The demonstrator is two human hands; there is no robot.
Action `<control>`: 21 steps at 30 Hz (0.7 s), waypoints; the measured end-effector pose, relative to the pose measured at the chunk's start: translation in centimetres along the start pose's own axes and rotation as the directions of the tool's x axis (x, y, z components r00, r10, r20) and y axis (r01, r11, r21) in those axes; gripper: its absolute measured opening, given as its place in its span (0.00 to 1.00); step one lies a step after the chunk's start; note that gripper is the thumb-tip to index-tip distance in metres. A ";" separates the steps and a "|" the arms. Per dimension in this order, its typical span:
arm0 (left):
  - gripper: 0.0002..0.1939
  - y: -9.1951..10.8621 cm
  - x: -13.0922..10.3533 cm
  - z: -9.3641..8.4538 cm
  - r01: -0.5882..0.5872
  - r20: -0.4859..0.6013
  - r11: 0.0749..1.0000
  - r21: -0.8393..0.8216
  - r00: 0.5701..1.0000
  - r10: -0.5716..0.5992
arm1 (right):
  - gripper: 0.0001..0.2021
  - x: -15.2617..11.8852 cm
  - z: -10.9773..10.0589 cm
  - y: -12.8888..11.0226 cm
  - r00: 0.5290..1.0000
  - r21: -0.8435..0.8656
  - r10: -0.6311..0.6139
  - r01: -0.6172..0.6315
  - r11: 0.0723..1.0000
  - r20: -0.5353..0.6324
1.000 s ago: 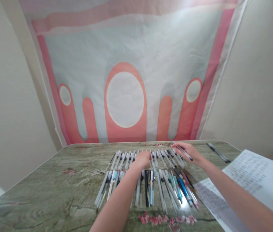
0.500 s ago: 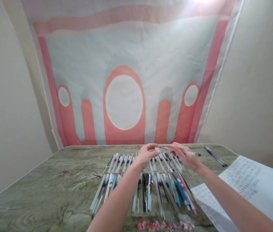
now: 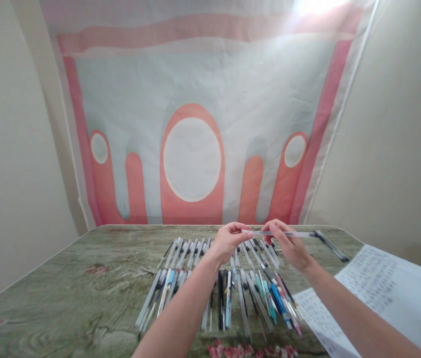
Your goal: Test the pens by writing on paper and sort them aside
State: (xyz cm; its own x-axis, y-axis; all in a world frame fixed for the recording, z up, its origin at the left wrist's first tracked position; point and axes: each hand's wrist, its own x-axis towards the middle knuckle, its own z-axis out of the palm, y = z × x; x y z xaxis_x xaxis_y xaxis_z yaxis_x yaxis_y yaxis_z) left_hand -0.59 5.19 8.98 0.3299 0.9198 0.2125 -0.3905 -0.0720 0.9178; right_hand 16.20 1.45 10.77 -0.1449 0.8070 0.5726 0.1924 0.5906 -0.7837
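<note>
Above the far rows of pens, my left hand [image 3: 229, 241] pinches the left end of a clear pen [image 3: 296, 233]. My right hand [image 3: 285, 243] has its fingers closed round the same pen's middle, and its dark end points right. Beneath my hands lies a back row of clear pens [image 3: 182, 252] with black parts. Nearer stands a front row of mixed pens, with a black pen [image 3: 220, 301], a blue pen [image 3: 279, 303] and a teal one [image 3: 270, 303] among them. My left forearm hides part of both rows.
A dark-tipped clear pen [image 3: 332, 247] lies apart at the right. Sheets with handwriting [image 3: 367, 278] cover the table's right side. The wood-patterned tabletop [image 3: 64, 293] has pink printed flowers [image 3: 251, 349] near its front. A pink and grey cloth [image 3: 191, 64] hangs behind.
The pen in my right hand has moved right and become more level. Its left end now meets my left fingertips, which were apart from it before.
</note>
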 end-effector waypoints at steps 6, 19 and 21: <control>0.18 0.2 -0.4 0.5 -0.042 0.059 0.991 0.124 0.998 0.035 | 0.14 -0.2 0.3 -0.5 1.000 -0.041 0.013 -0.012 0.999 0.021; 0.17 0.8 -0.7 1.9 -0.094 0.159 0.961 0.260 0.986 0.053 | 0.15 0.0 1.0 1.0 0.996 0.071 0.060 -0.056 0.996 -0.060; 0.17 0.7 -0.7 2.0 -0.104 0.179 0.944 0.313 0.983 0.049 | 0.15 0.0 1.2 0.9 0.995 0.052 0.055 -0.051 0.997 -0.085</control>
State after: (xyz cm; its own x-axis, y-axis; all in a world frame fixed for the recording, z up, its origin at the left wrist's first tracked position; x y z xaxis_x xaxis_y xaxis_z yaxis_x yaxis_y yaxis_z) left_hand 0.65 3.74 10.17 0.4587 0.8312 0.3142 -0.1337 -0.2850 0.9492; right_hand 15.18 1.94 9.79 -0.0509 0.8358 0.5466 0.1489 0.5476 -0.8234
